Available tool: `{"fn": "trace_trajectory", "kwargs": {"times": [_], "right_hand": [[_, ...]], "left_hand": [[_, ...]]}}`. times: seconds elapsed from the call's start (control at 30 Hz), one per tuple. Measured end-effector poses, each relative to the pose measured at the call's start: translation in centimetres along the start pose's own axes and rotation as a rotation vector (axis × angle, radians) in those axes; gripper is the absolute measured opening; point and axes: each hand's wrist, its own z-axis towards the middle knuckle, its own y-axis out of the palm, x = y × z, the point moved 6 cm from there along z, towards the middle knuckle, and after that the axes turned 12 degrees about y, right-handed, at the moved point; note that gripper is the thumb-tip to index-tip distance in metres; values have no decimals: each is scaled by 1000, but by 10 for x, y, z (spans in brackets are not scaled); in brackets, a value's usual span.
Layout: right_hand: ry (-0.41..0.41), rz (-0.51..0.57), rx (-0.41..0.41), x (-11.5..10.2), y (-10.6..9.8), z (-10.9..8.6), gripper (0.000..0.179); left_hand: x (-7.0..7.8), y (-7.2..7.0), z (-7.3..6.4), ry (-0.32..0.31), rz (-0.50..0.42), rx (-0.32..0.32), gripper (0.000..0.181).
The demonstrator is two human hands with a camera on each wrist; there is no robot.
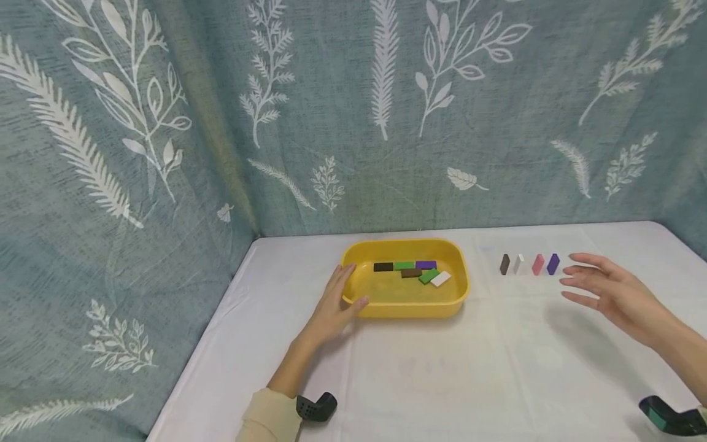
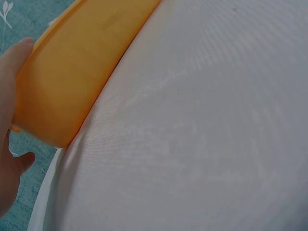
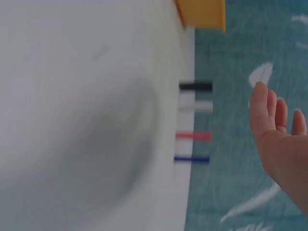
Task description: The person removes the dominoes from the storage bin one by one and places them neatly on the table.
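A yellow plastic tray [image 1: 411,310] sits on the white-covered table, with several domino-like blocks lying flat inside: black [image 1: 383,267], green, purple, brown and white. My left hand [image 1: 331,307] rests at the tray's left front corner, thumb along the front rim and fingers, fairly straight, over the left rim. Right of the tray, a dark brown block [image 1: 505,264], a white block [image 1: 518,264], a pink block [image 1: 538,264] and a purple block [image 1: 553,264] stand upright in a spaced row. Beside the purple one, my right hand [image 1: 613,291] hovers with fingers spread, holding nothing.
A teal curtain with white leaf prints [image 1: 353,123] hangs behind the table and along its left side. White cloth [image 1: 431,380] covers the tabletop. Black wrist devices [image 1: 317,407] are worn on both arms.
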Motion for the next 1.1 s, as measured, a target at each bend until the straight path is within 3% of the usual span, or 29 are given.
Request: {"fn": "trace_trajectory", "kwargs": {"times": [0.17, 0.43, 0.63, 0.87, 1.1], "right_hand": [[69, 85, -159, -8, 56, 8, 30], [176, 167, -210, -10, 122, 41, 23], [225, 224, -159, -6, 156, 72, 23], [295, 190, -108, 4, 192, 113, 62], [379, 92, -58, 20, 213, 156, 58]], "left_hand": [[-1, -1, 1, 3, -1, -4, 74], [-1, -3, 0, -3, -7, -3, 74], [2, -2, 0, 0, -11, -9, 74], [-1, -3, 0, -13, -1, -5, 75], [-2, -2, -1, -2, -9, -9, 74]]}}
